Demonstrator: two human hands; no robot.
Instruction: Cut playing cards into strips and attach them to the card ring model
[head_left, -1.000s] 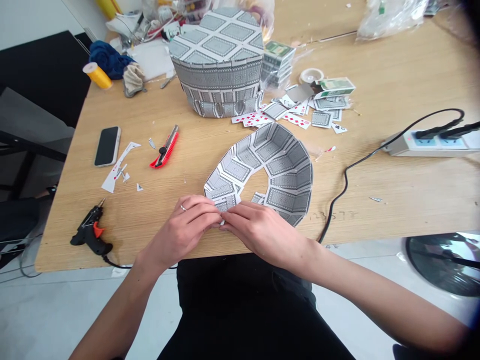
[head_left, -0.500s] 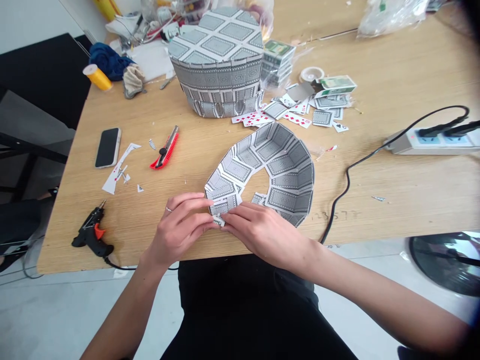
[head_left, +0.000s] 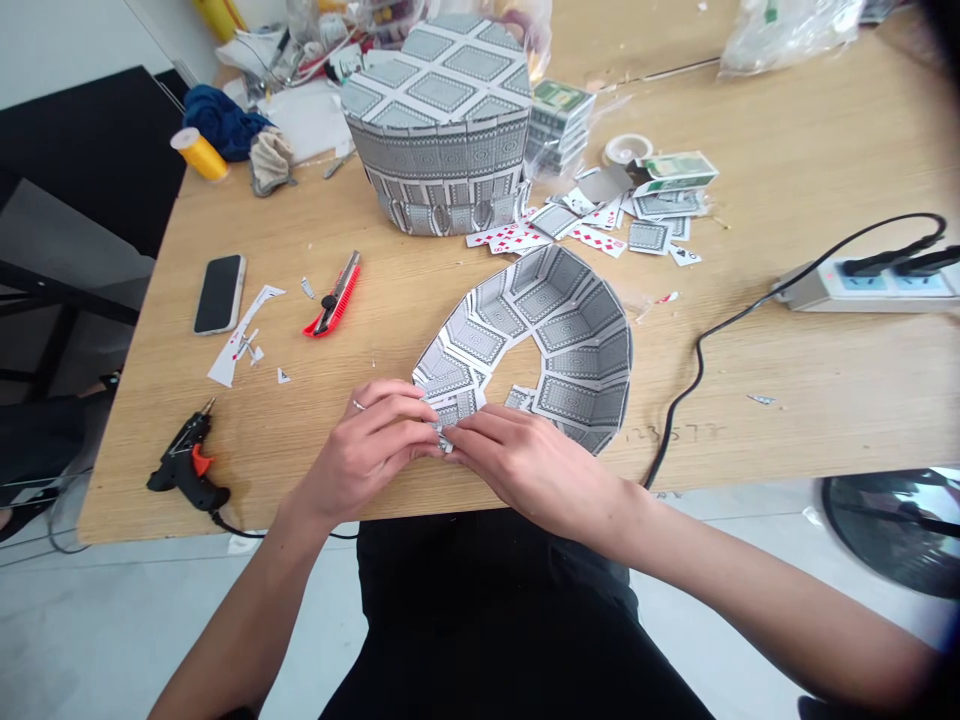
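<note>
A curved shell made of grey-backed playing cards (head_left: 559,335) lies on the table in front of me, its raised wall around an open middle. At its near left end, my left hand (head_left: 375,440) pinches the edge of the cards with thumb and fingertips. My right hand (head_left: 525,455) presses against the same spot, its fingers closed together on the card edge and covering part of the near side. A small folded card flap (head_left: 445,443) shows between the two sets of fingertips. Behind the shell stands a larger rounded box (head_left: 442,150) built from the same cards.
A hot glue gun (head_left: 187,462), a phone (head_left: 220,294), paper scraps (head_left: 241,340) and a red utility knife (head_left: 334,297) lie to the left. Loose cards (head_left: 592,225) and a tape roll (head_left: 628,149) are behind. At right, a black cable (head_left: 699,350) runs from a power strip (head_left: 862,285).
The whole view has shifted slightly. My left hand's fingers have moved a little to the right along the card edge; both hands keep their grip at the same place.
</note>
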